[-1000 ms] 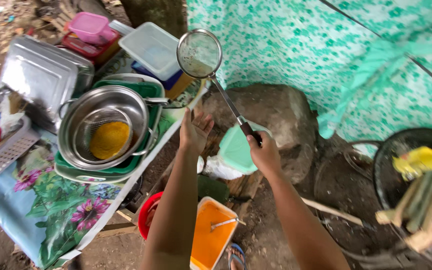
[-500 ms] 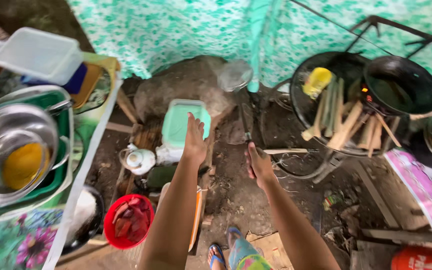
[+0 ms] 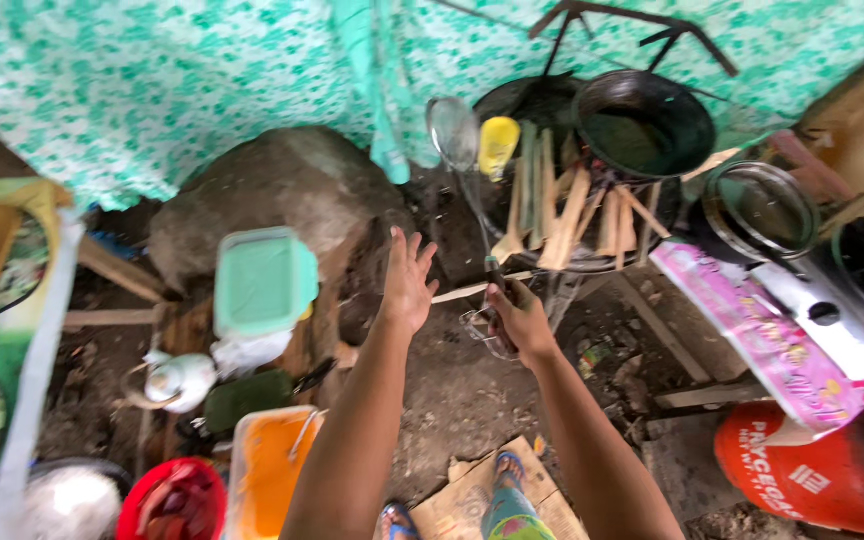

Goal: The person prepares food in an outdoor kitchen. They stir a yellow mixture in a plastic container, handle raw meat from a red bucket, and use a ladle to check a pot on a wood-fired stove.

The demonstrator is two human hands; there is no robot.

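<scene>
The right hand (image 3: 517,318) grips a strainer (image 3: 452,132) by its handle, its mesh raised beside the firewood (image 3: 562,205) and black pan (image 3: 642,125). The left hand (image 3: 407,280) hangs open, empty. Swung carelessly, the mesh could knock the pan.

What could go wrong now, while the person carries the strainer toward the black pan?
The right hand holds the long strainer only at the handle's end, so its round head may swing into the yellow bottle or the black pan. The wood sticks jut out close to the handle and could catch it. The left hand is open, giving no support.
</scene>
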